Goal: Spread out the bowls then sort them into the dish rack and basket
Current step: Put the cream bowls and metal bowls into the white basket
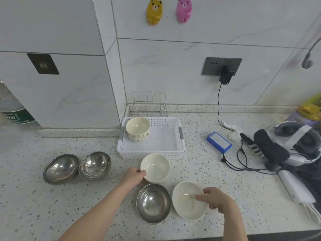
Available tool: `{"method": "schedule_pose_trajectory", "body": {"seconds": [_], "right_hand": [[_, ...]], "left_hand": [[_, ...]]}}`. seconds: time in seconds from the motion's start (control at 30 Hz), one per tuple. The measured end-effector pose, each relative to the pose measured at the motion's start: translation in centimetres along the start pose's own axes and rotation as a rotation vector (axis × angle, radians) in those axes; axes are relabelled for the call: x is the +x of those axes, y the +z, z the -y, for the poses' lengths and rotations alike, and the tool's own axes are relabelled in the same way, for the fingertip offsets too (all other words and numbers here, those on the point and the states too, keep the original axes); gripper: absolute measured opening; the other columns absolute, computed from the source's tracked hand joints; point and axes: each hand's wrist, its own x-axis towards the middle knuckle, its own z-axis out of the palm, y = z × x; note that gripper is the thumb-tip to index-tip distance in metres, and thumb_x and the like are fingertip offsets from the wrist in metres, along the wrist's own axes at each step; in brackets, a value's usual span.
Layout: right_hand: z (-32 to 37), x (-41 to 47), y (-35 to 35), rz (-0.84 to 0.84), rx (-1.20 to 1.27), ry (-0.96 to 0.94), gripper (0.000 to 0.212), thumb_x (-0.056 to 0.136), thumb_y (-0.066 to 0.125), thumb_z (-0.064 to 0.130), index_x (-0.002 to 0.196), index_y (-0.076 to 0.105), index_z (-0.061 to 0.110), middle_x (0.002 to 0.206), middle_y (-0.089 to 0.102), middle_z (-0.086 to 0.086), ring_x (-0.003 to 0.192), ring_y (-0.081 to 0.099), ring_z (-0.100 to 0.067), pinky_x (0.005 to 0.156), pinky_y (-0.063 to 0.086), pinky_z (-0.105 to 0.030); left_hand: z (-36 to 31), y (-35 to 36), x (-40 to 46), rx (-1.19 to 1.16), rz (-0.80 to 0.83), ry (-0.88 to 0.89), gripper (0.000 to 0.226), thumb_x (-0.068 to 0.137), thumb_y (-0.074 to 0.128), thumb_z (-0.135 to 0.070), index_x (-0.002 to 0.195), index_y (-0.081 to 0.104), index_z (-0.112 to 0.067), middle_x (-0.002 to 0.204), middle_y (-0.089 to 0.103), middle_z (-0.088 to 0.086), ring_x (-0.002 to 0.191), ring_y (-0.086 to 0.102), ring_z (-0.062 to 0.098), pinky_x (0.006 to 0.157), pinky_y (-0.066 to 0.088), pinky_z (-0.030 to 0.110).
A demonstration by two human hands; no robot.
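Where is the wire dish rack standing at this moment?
In the head view, the wire dish rack stands in the wall corner, directly behind the white plastic basket.

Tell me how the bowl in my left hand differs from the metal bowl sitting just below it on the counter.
The white bowl in the left hand is matte cream; the steel bowl is shiny and reflective. The white bowl is gripped at its rim and looks tilted or lifted, while the steel bowl sits untouched on the counter. The white bowl lies nearer the basket; the steel bowl nearer the counter's front edge. Both are round, empty and open side up.
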Motion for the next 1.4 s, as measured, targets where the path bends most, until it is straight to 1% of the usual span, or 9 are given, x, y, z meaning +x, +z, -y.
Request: {"method": "schedule_pose_trajectory", "body": {"seconds": [0.1,0.23,0.5,0.63,0.8,0.87,1.1,1.27,1.4], "right_hand": [[-0.1,-0.2,0.1,0.031,-0.021,0.000,0.022,0.087,0.059,0.014,0.107,0.068,0.010,0.073,0.054,0.000,0.051,0.041,-0.009,0.039,0.029,-0.013],[-0.3,-0.2,0.3,-0.023,0.023,-0.075,0.012,0.079,0.056,0.002,0.081,0.066,0.008,0.069,0.053,-0.002,0.062,0.041,-0.015,0.056,0.034,-0.020],[0.6,-1.4,-1.9,-0.096,0.121,-0.138,0.020,0.071,0.060,0.000,0.055,0.054,0.010,0.043,0.048,0.008,0.049,0.028,-0.015,0.048,0.022,-0.022],[1.9,-2.3,-3.3,-0.135,0.272,-0.178,0.043,0.073,0.059,-0.002,0.037,0.047,0.018,0.039,0.046,0.007,0.035,0.034,-0.005,0.047,0.025,-0.020],[3.3,-2.6,-4.4,-0.210,0.508,-0.214,0.010,0.076,0.059,0.000,0.067,0.064,-0.002,0.060,0.069,-0.020,0.044,0.030,-0.010,0.034,0.025,-0.013],[3.8,-2.3,-4.9,-0.253,0.570,-0.209,0.012,0.077,0.059,0.001,0.075,0.067,-0.007,0.066,0.071,-0.022,0.045,0.031,-0.010,0.034,0.026,-0.014],[5.4,-1.2,-6.7,-0.358,0.773,-0.147,0.013,0.076,0.056,0.003,0.079,0.065,-0.006,0.065,0.071,-0.021,0.045,0.026,-0.011,0.032,0.023,-0.015],[6.4,0.1,-7.7,-0.397,0.876,-0.117,0.012,0.078,0.055,0.003,0.083,0.064,-0.004,0.063,0.071,-0.019,0.045,0.025,-0.012,0.030,0.024,-0.015],[7.3,1.2,-7.8,-0.449,0.947,-0.122,0.012,0.079,0.055,0.002,0.072,0.064,0.000,0.059,0.069,-0.019,0.049,0.025,-0.013,0.033,0.023,-0.017]], "left_hand": [[-0.1,0.1,-0.3,0.039,-0.018,0.026,0.020,0.085,0.055,-0.013,0.086,0.070,0.000,0.078,0.076,0.017,0.080,0.074,0.028,0.065,0.050,0.031],[-0.6,0.2,-0.9,0.100,-0.080,0.088,0.018,0.087,0.054,-0.014,0.079,0.069,-0.010,0.064,0.073,0.000,0.057,0.070,0.005,0.058,0.052,0.025],[-1.7,-0.4,-1.8,0.177,-0.161,0.193,0.022,0.085,0.054,-0.016,0.071,0.066,-0.003,0.063,0.072,0.002,0.070,0.073,0.026,0.054,0.042,0.025],[-2.7,-0.7,-2.0,0.080,-0.155,0.193,0.022,0.087,0.054,-0.015,0.074,0.070,-0.008,0.059,0.072,0.002,0.059,0.068,0.016,0.052,0.041,0.023],[-4.1,-1.0,-1.6,-0.110,-0.114,0.121,0.020,0.088,0.053,-0.014,0.082,0.071,-0.008,0.060,0.073,0.004,0.071,0.069,0.020,0.062,0.041,0.026],[-5.1,-1.1,-1.3,-0.156,-0.102,0.120,0.021,0.088,0.053,-0.014,0.082,0.072,-0.006,0.061,0.074,0.006,0.077,0.071,0.023,0.065,0.041,0.025],[-8.7,-0.8,0.6,-0.239,-0.085,0.079,0.019,0.090,0.053,-0.015,0.088,0.068,-0.004,0.066,0.075,0.009,0.045,0.051,0.000,0.062,0.037,0.027],[-10.8,-0.2,2.9,-0.248,-0.093,0.053,0.020,0.090,0.054,-0.014,0.076,0.067,-0.008,0.061,0.074,0.005,0.057,0.047,0.008,0.076,0.039,0.031],[-11.9,0.7,5.3,-0.249,-0.097,0.058,0.020,0.089,0.054,-0.011,0.073,0.065,-0.012,0.059,0.072,0.006,0.067,0.062,0.015,0.078,0.041,0.031]]}}
